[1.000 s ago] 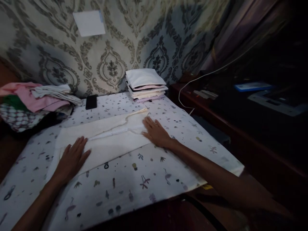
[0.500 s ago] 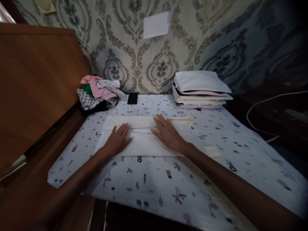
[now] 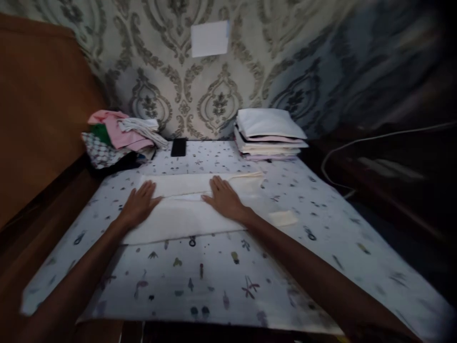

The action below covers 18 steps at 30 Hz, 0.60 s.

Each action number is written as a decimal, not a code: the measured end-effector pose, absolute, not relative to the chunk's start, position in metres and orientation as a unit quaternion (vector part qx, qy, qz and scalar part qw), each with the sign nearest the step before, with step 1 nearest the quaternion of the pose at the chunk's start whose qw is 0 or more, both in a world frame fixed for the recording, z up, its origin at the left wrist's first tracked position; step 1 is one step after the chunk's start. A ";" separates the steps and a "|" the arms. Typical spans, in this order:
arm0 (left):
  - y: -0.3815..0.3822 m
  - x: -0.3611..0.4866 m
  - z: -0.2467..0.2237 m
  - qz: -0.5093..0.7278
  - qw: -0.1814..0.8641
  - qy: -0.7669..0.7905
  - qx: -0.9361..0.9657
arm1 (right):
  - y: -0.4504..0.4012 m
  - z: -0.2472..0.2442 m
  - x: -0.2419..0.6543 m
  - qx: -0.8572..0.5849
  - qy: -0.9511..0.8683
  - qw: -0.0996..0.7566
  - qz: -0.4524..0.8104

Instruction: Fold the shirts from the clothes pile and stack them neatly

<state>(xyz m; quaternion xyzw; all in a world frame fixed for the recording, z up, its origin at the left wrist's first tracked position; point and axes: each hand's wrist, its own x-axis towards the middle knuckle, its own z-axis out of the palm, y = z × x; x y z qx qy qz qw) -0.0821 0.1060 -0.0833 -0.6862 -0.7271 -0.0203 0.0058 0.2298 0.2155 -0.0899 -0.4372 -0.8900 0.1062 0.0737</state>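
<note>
A cream-white garment lies folded on the patterned white cloth of the table, its long edges folded inward to a seam across the middle. My left hand rests flat on its left end, fingers spread. Palm down, my right hand presses on the garment right of centre, fingers apart. Near my right forearm a narrow cream piece of the garment sticks out to the right. Neither hand grips anything.
At the back right stands a stack of folded clothes. A crumpled clothes pile lies back left, beside a black phone. A wooden panel rises at the left; a white cable hangs at the right.
The camera view has shifted, moving the scene leftward. My left hand has slid left along the garment, farther from my right hand. The garment's left front part now looks spread wider.
</note>
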 end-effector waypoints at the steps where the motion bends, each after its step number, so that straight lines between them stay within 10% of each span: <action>1: 0.106 -0.084 -0.086 -0.022 0.013 -0.725 -0.688 | 0.215 -0.088 0.233 -0.442 -0.888 0.069 0.107; 18: 0.189 0.016 -0.021 -0.151 -0.111 -0.601 -0.777 | 0.148 -0.049 0.424 -0.659 -0.705 0.236 0.114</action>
